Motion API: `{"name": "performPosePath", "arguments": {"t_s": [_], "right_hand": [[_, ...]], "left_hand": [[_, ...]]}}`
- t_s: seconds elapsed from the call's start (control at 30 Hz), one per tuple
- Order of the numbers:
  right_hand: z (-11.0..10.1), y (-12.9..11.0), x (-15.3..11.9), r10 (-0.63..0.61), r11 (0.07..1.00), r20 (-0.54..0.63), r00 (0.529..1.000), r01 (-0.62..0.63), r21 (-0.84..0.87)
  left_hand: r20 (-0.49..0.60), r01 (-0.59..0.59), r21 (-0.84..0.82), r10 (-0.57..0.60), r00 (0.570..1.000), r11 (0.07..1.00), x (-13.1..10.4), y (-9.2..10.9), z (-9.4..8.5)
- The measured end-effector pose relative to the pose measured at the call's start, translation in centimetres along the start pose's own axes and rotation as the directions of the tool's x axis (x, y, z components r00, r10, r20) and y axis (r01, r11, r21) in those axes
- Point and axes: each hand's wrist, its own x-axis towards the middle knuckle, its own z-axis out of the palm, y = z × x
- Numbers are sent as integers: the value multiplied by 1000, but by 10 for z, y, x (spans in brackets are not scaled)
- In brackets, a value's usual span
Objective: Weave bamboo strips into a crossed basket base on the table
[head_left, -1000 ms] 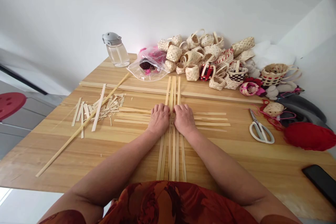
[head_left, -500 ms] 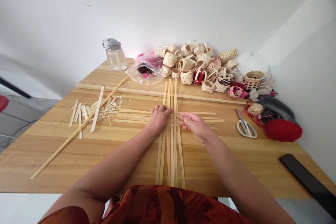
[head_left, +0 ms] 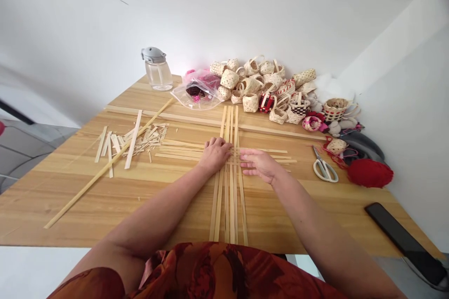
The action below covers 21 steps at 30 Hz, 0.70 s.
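Flat bamboo strips (head_left: 232, 201) run lengthwise toward me and cross several sideways strips (head_left: 177, 155) in a small woven patch at the middle of the table. My left hand (head_left: 214, 155) lies palm down on the left side of the patch, its fingers resting on the strips and covering part of the crossing. On the right side, my right hand (head_left: 258, 164) is turned sideways with its fingers apart and stretched to the patch's edge. Whether its fingertips touch the strips, I cannot tell.
At the left are strip offcuts (head_left: 149, 139) and a long stick (head_left: 80, 192). A flat slat (head_left: 185, 121) crosses behind. Small woven baskets (head_left: 250, 102), a plastic bag (head_left: 210, 100) and a bottle (head_left: 158, 74) stand at the back. Scissors (head_left: 324, 168), red yarn (head_left: 370, 173) and a phone (head_left: 400, 236) lie right.
The camera view has shifted slightly. My right hand's fingers have spread further apart beside the woven patch. My left hand stays on the strips.
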Motion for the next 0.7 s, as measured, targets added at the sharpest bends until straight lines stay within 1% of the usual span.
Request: {"name": "performPosePath", "arguments": {"t_s": [0.13,0.27,0.53,0.57,0.63,0.7], "right_hand": [[-4,-1,5,24,998,31,999,-26,57],[-7,-2,7,34,996,63,997,-39,76],[-3,4,3,14,995,62,998,-20,93],[-4,3,4,1,998,64,998,-5,61],[-6,-1,10,-44,997,43,998,46,-65],[-8,-8,20,-106,975,-14,994,101,-195]], "left_hand": [[1,5,16,-5,1000,1000,0,1,1],[4,5,22,-5,1000,1000,0,2,2],[13,4,35,-5,1000,999,1,5,2],[15,4,35,-4,1000,999,1,5,2],[15,6,23,-6,1000,1000,1,5,1],[8,10,5,-10,1000,1000,0,4,0]]}}
